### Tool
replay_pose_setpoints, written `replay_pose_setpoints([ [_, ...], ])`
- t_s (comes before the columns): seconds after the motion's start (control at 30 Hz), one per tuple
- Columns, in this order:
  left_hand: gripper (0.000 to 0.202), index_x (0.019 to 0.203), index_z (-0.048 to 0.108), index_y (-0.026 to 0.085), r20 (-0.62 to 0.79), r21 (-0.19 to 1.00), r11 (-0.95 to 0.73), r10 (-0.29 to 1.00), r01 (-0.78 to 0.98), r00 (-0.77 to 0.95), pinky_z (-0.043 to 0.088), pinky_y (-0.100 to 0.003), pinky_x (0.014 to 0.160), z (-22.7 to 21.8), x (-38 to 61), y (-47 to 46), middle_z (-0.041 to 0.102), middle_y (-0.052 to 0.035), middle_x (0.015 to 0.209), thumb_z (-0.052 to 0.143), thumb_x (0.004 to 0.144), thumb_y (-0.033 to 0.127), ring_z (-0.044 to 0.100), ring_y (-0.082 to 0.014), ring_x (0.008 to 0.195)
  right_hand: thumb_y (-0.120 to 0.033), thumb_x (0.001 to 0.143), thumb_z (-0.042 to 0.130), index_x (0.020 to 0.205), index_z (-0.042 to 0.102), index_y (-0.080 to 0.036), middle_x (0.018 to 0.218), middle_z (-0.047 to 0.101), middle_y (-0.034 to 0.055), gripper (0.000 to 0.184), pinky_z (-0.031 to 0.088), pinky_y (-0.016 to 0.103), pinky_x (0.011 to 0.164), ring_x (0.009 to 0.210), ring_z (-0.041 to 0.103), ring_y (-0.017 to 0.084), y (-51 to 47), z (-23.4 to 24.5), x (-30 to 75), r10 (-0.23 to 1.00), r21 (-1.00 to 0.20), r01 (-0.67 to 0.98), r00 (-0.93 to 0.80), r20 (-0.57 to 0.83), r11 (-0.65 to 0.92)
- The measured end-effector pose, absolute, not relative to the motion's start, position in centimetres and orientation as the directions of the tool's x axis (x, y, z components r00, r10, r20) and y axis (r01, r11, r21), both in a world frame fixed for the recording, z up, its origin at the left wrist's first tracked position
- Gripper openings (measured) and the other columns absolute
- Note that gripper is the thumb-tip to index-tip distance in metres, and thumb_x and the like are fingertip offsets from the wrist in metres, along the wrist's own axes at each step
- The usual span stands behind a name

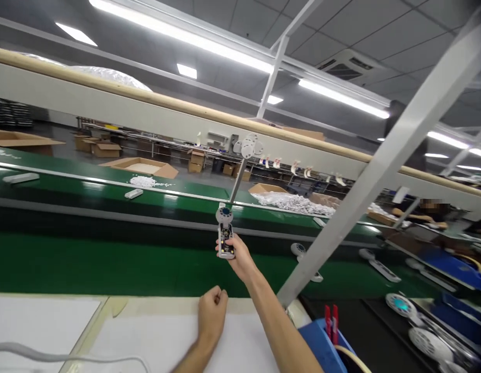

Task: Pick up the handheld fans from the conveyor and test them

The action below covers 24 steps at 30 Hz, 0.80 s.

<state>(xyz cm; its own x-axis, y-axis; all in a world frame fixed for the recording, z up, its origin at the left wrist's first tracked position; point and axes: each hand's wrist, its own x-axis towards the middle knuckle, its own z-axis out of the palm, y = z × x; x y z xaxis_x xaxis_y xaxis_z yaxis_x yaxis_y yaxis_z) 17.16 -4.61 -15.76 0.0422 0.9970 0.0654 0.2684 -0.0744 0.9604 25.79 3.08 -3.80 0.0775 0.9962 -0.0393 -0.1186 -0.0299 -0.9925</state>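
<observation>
My right hand (239, 257) is stretched out over the green conveyor belt (88, 261) and grips a small white handheld fan body (226, 233) with its circuit board showing and a round head on top. My left hand (212, 311) rests on the white work surface (155, 336) near the belt's edge, curled into a loose fist with nothing visible in it.
Several white fan parts (380, 267) lie on the belt to the right. A blue bin (321, 344) with red-handled tools stands at the lower right. A slanted grey metal post (364, 197) crosses the right side. A person sits at the far right. Cardboard boxes stand behind.
</observation>
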Motion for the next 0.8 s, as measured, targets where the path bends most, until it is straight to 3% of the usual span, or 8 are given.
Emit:
replay_pose_setpoints([
  [0.1,0.036,0.061,0.023,0.022,0.07,0.972,-0.076,0.997,0.223,0.035,0.022,-0.027,0.058,-15.9,17.3,-4.7,0.026,0.0047,0.058,0.039,0.085,0.044,0.029,-0.0124,0.06,-0.023,0.073,0.056,0.114,0.05,-0.018,0.096,0.068,0.0052,0.041,0.059,0.032,0.064,0.075,0.069,0.018,1.4,-1.6,24.7,0.998,-0.955,-0.288,0.024,0.061,0.066],
  [0.27,0.037,0.059,0.025,0.021,0.062,0.978,-0.068,0.997,0.198,0.035,0.019,-0.029,0.058,-16.0,17.5,-4.8,0.028,0.0045,0.056,0.045,0.081,0.043,0.028,-0.0125,0.059,-0.02,0.079,0.059,0.111,0.055,-0.018,0.095,0.069,0.0052,0.032,0.057,0.03,0.058,0.068,0.066,0.016,-1.8,0.8,24.5,0.987,-0.88,-0.464,-0.063,0.147,0.102],
  [0.5,0.039,0.055,0.03,0.021,0.026,0.987,-0.028,1.0,0.156,0.015,0.017,-0.029,0.058,-16.2,17.8,-4.9,0.031,0.0039,0.054,0.054,0.076,0.044,0.029,-0.0122,0.058,-0.021,0.082,0.059,0.105,0.061,-0.014,0.094,0.069,0.0075,0.024,0.055,0.026,0.052,0.069,0.065,0.016,-3.8,2.8,26.3,0.9,-0.768,-0.636,-0.372,0.226,-0.07],
  [0.67,0.047,0.054,0.035,0.021,-0.039,0.999,0.04,0.999,0.033,-0.021,0.021,-0.025,0.052,-14.0,17.8,-4.3,0.035,0.0034,0.051,0.056,0.074,0.058,0.031,-0.011,0.052,-0.025,0.085,0.059,0.112,0.056,-0.015,0.09,0.071,0.0098,0.028,0.056,0.029,0.055,0.067,0.071,0.021,-5.0,3.6,27.1,0.832,-0.844,-0.535,-0.48,0.279,-0.026],
  [0.8,0.051,0.064,0.044,0.02,-0.01,0.995,0.003,0.998,-0.101,-0.065,0.024,-0.023,0.046,-7.3,15.8,-3.1,0.034,0.005,0.052,0.045,0.084,0.067,0.03,-0.0094,0.047,-0.021,0.089,0.059,0.133,0.042,-0.023,0.113,0.067,0.0114,0.048,0.059,0.035,0.067,0.077,0.07,0.02,-6.3,3.7,26.9,0.905,-0.92,-0.352,-0.313,0.289,0.173],
])
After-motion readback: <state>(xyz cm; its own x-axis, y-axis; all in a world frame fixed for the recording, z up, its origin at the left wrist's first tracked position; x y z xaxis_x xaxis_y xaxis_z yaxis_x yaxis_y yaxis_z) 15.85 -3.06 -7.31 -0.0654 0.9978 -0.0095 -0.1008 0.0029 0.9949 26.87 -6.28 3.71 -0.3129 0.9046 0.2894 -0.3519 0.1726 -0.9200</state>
